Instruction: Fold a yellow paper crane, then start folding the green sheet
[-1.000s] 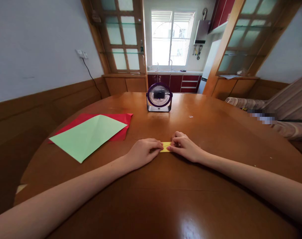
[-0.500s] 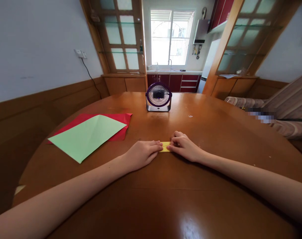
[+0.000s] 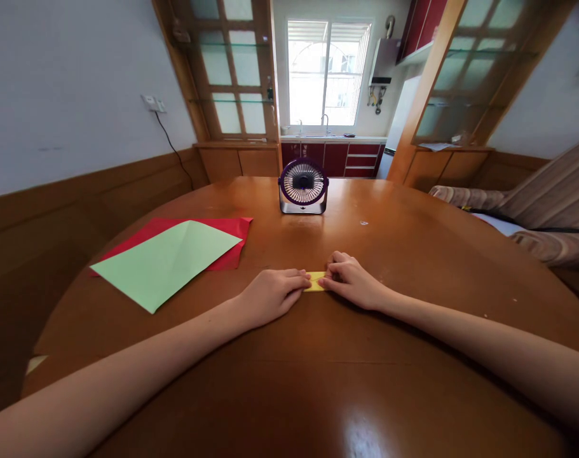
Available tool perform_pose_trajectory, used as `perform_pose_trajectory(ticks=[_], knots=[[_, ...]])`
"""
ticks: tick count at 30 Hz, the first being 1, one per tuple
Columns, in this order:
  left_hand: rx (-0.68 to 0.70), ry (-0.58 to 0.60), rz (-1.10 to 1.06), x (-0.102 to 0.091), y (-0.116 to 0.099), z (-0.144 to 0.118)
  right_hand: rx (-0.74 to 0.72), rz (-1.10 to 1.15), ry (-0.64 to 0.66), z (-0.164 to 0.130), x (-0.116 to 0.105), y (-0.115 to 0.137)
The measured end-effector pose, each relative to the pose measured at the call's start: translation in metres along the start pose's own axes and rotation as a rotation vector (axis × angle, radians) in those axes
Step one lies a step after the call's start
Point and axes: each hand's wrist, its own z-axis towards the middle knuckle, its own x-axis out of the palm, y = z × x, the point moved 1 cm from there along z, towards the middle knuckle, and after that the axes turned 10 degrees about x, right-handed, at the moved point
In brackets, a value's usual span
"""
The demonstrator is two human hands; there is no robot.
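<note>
A small folded strip of yellow paper [image 3: 316,281] lies flat on the round wooden table [image 3: 318,381], mostly covered by my hands. My left hand [image 3: 272,294] rests palm down on its left end, fingertips pressing it to the table. My right hand [image 3: 353,280] pinches its right end with curled fingers. Only a short middle piece of the yellow paper shows between the two hands.
A light green sheet [image 3: 168,261] lies on a red sheet [image 3: 232,226] at the table's left. A small purple desk fan [image 3: 303,186] stands at the far middle. A striped sofa [image 3: 546,210] is at the right; a wood-panelled wall runs along the left.
Both hands stay on the yellow paper with barely any shift. The view has drifted slightly.
</note>
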Motion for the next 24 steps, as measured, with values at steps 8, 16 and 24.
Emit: perform_pose_trajectory(ticks=[8, 16, 24], knots=[[-0.192, -0.048, -0.117, 0.002, -0.001, 0.003, 0.000, 0.004, 0.007, 0.000, 0.000, 0.000], [-0.315, -0.038, -0.146, 0.001, 0.000, 0.007, 0.004, -0.004, 0.013, 0.000, -0.001, 0.000], [-0.422, -0.111, -0.296, 0.002, 0.003, 0.010, -0.002, -0.008, 0.016, 0.000, -0.001, 0.000]])
